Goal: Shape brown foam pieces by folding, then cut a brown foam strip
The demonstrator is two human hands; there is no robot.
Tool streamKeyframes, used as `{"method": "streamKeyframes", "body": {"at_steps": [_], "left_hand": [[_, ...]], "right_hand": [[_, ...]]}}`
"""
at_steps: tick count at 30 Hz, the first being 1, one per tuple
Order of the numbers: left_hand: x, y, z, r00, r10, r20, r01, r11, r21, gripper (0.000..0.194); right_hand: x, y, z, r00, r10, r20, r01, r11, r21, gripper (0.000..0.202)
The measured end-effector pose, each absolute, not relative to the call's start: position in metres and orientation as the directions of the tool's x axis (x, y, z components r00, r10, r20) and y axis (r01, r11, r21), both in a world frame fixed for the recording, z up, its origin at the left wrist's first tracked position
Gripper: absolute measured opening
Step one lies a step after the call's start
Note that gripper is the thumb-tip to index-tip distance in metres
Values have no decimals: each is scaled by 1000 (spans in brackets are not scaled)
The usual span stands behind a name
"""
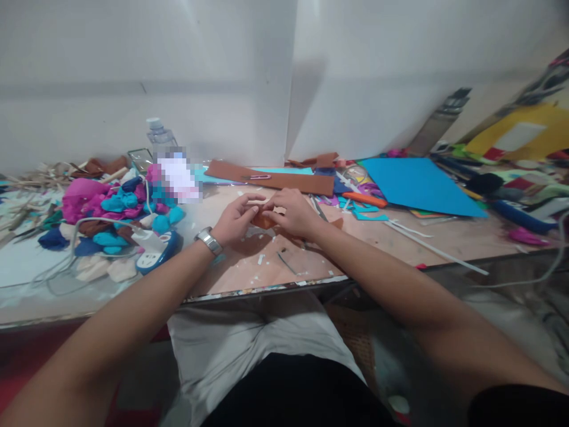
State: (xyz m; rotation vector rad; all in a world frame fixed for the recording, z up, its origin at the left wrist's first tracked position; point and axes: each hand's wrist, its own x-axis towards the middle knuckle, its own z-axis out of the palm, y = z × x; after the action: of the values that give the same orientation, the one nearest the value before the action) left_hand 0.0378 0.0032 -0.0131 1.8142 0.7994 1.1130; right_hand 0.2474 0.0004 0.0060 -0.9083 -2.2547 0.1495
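Note:
A small orange-brown piece (264, 220) is held low over the table between both hands. My left hand (236, 219), with a metal watch on the wrist, pinches its left side with thumb and fingers. From the right, the curved fingers and thumb of my right hand (293, 212) grip the same piece. Its exact shape is partly hidden by the fingers. Just behind the hands lies a long brown strip (284, 181) with pink-handled small snips (256, 177) on top.
At the left are bundled colored pieces (106, 201), a power strip (155, 256) with a white cable, a lit phone (180, 178) and a clear bottle (160, 135). Rightward lie an orange cutter (365, 199), a blue sheet (422, 185) and a white strip (440, 249). The table's front edge is near.

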Motion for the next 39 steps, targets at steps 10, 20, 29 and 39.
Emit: {"method": "streamKeyframes", "body": {"at_steps": [10,20,29,39], "left_hand": [[37,4,-14,486,800,353,13,-411,912,36],[33,10,-25,572,740,354,-33,-411,911,51],[37,4,-22,592,734,334,-60,-373,926,63],[37,5,-22,538,760,365,17,-443,896,59]], "right_hand": [[246,1,4,-478,664,575,568,733,-375,13],[246,1,3,-505,637,582,550,757,-351,21],[245,-1,6,-516,658,548,544,746,-384,12],[244,-3,7,-398,693,601,509,712,-484,14]]}}
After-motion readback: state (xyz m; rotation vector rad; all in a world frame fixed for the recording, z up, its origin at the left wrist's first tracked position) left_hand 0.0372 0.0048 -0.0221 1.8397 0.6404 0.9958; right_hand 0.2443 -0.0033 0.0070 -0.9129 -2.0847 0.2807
